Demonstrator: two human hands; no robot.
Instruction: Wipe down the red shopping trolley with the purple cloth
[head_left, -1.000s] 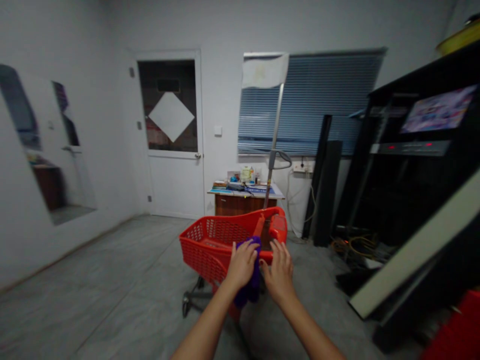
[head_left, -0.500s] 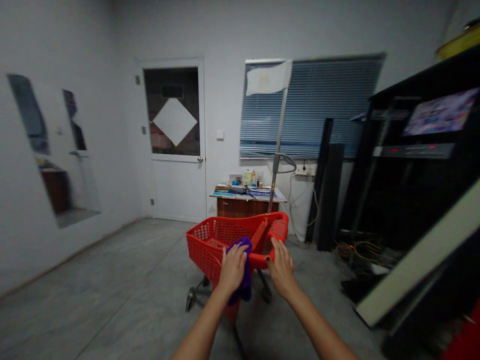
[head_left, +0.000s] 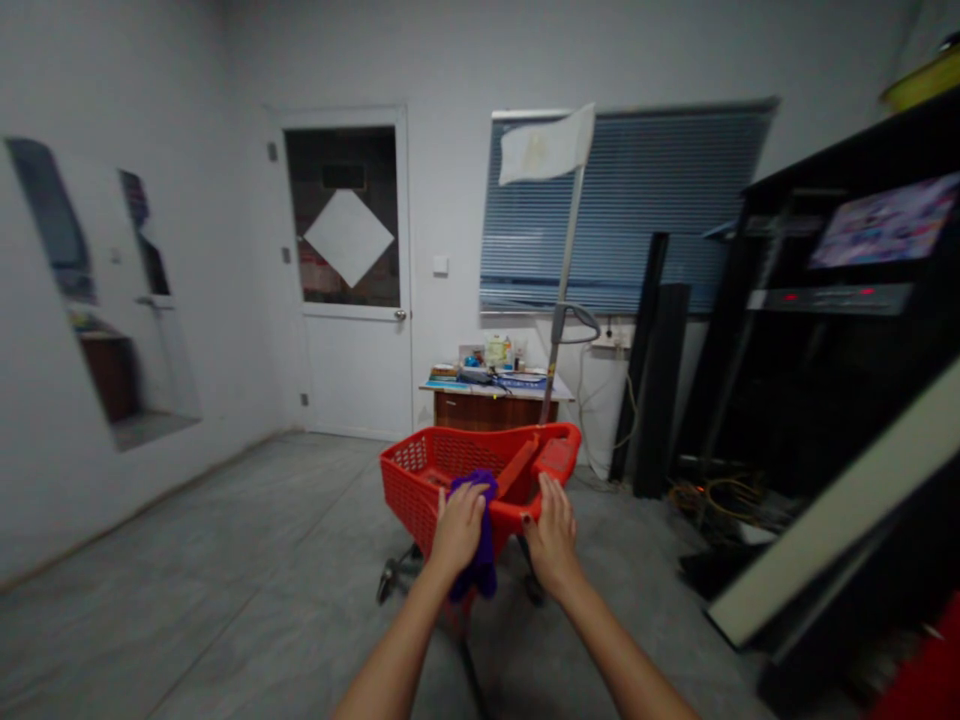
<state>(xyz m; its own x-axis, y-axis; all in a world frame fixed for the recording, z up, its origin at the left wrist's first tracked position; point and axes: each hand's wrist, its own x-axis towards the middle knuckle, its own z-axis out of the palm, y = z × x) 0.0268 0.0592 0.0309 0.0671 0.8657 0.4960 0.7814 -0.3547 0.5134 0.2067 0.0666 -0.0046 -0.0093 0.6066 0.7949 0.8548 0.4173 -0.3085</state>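
A red plastic shopping cart [head_left: 420,470] with a mesh basket stands on castors right in front of me. My left hand [head_left: 457,530] grips a crumpled purple cloth [head_left: 484,560] against the cart's near rim, and the cloth hangs down below my fingers. My right hand [head_left: 551,535] lies flat on the red handle section, fingers spread, holding nothing. A thin metal pole [head_left: 564,260] rises from the cart, carrying a small white flag [head_left: 546,145] at its top. The cart's lower frame is partly hidden behind my forearms.
A grey floor surrounds the cart. Behind it stand a wooden desk [head_left: 487,405] crowded with small items, a white door [head_left: 349,270] and a blue window blind [head_left: 622,210]. Black equipment [head_left: 847,350] and tangled cables [head_left: 720,500] occupy the right side.
The cart now sits slightly farther from me and further right in view. Both hands have stayed on it, and the purple cloth remains in my left hand.
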